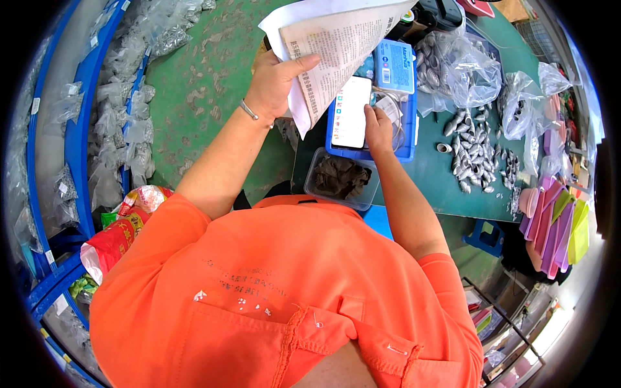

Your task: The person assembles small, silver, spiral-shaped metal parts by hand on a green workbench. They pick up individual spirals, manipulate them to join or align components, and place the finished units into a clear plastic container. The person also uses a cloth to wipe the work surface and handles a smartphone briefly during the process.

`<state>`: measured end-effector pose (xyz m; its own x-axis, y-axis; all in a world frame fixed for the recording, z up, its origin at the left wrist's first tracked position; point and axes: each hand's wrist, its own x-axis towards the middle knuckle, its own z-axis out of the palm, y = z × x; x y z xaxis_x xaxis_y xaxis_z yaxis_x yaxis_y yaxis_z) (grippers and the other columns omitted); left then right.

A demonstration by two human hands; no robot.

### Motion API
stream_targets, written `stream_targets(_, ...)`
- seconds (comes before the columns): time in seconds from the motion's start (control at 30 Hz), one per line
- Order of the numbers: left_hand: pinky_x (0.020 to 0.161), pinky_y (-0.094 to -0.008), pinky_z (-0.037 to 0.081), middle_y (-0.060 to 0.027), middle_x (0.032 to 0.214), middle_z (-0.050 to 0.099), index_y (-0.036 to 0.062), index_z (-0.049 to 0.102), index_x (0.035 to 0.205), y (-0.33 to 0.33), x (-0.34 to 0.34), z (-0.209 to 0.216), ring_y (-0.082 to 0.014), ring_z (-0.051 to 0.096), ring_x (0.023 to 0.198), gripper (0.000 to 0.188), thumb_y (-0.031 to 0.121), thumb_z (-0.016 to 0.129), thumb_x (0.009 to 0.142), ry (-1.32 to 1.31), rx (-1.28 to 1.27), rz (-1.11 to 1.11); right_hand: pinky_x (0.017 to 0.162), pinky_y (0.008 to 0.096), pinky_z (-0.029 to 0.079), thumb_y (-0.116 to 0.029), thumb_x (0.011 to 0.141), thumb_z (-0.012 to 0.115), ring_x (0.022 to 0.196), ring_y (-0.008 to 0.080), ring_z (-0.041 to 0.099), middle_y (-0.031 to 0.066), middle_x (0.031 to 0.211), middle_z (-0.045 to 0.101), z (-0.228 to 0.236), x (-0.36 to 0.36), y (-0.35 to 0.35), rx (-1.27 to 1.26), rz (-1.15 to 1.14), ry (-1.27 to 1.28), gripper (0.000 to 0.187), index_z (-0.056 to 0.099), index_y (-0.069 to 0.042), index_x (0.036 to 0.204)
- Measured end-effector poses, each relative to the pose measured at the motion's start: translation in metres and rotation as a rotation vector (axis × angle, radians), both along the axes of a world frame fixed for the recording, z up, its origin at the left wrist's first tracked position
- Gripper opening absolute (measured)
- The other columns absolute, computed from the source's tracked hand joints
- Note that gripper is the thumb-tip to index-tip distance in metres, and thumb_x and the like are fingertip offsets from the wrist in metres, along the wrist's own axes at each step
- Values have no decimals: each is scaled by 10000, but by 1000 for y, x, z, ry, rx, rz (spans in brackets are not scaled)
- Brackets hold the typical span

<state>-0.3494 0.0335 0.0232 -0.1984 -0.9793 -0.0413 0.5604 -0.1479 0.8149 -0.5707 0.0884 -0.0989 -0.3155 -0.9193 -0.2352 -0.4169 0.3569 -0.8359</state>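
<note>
My left hand (272, 84) is closed on a sheaf of printed papers (333, 55), its thumb on top and the sheets slanting up to the right. A smartphone (351, 119) with a bright white screen is at the left part of a blue plastic bin (406, 147). My right hand (380, 129) grips the phone's right edge with the thumb; its other fingers are mostly hidden. A blue and white package (394, 66) lies at the bin's far side, beyond my right hand. Pale cable-like loops (402, 119) show in the bin beside that hand.
Many silvery shell-shaped pieces (475, 152) lie loose on the green table (433, 184), with clear bags (475, 71) behind. A clear tub (317, 187) holds brown crumpled material. Blue shelving (77, 123) with bagged parts stands left; a blue stool (485, 238) is below the table.
</note>
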Motion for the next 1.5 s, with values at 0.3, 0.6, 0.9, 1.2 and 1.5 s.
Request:
stream_targets(0.3, 809, -332, 512, -117, 1058, 659, -27, 602, 1127, 1, 1, -2, -216, 646, 926, 321, 54, 648, 820, -34, 16, -1, 688, 412, 444, -318, 910, 504, 696, 332, 582, 240, 744, 611, 6, 3, 2, -48, -12, 30, 399, 595, 65, 842)
stream_targets(0.6, 874, -339, 483, -115, 1135, 623, -29, 549, 1192, 0, 3, -6, -219, 609, 1016, 383, 39, 648, 829, -27, 32, -51, 701, 413, 446, -330, 909, 498, 707, 331, 585, 250, 758, 611, 4, 2, 1, -37, -33, 34, 409, 605, 64, 882)
stream_targets(0.9, 865, -337, 487, -112, 1127, 625, -29, 549, 1191, -1, 1, -4, -215, 615, 1001, 373, 50, 640, 837, -51, 28, -55, 724, 259, 460, -165, 874, 613, 806, 121, 577, 78, 909, 653, -9, -15, 3, 118, 93, -240, 275, 609, 46, 1050)
stream_targets(1.2, 815, -324, 513, -109, 1061, 660, -22, 610, 1128, 1, -4, -3, -202, 645, 932, 308, 41, 635, 827, -29, 19, -28, 891, 329, 483, -55, 683, 771, 1011, 216, 608, 150, 1132, 601, 27, -14, 17, 145, 409, -112, 751, 373, 43, 1312)
stream_targets(1.5, 835, -332, 505, -118, 1094, 644, -36, 580, 1157, 0, -4, -2, -209, 635, 962, 337, 39, 636, 833, -47, 30, -74, 960, 349, 442, -55, 639, 782, 1120, 268, 559, 188, 1204, 556, 25, -10, 22, 93, 464, -53, 903, 278, 35, 1382)
